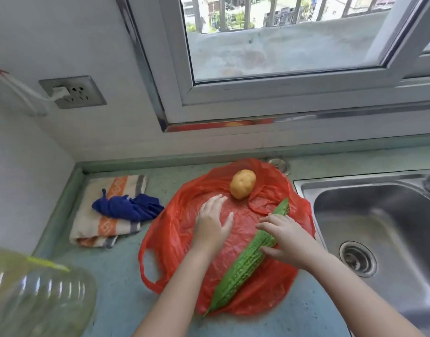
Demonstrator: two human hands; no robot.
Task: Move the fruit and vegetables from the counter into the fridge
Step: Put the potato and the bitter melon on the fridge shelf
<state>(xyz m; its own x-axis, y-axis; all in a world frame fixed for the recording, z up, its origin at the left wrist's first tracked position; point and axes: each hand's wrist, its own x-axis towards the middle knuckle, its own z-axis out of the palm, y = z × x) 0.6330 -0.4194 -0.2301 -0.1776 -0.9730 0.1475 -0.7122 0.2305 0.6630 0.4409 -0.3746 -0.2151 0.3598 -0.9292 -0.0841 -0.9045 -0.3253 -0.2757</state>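
Right hand [285, 239] is laid over the middle of a long, bumpy green bitter gourd [248, 259], with the fingers [270, 221] curled across its upper side and the thumb set against its lower side, so that the gourd is loosely gripped rather than lifted; it is seen lying diagonally on a red plastic bag [175, 242] spread flat on the pale green surface [121, 288]. Left hand [212, 221] is held open and flat, palm down, on the bag, with nothing grasped and the fingertips pointed toward a yellowish potato [242, 184], which is placed near the bag's far edge, just beyond those fingertips and apart from the gourd's upper tip. To the left of the bag, a folded striped towel [104, 227] is seen, with a crumpled blue cloth [128, 207] lying on top of it. A steel sink [379, 229] is set into the surface just to the right of the bag. A clear plastic bottle [36, 295] is seen blurred at the lower left corner. A closed window [282, 57] is set in the wall behind, and a wall socket [73, 92] with a white plug is fixed to its left.
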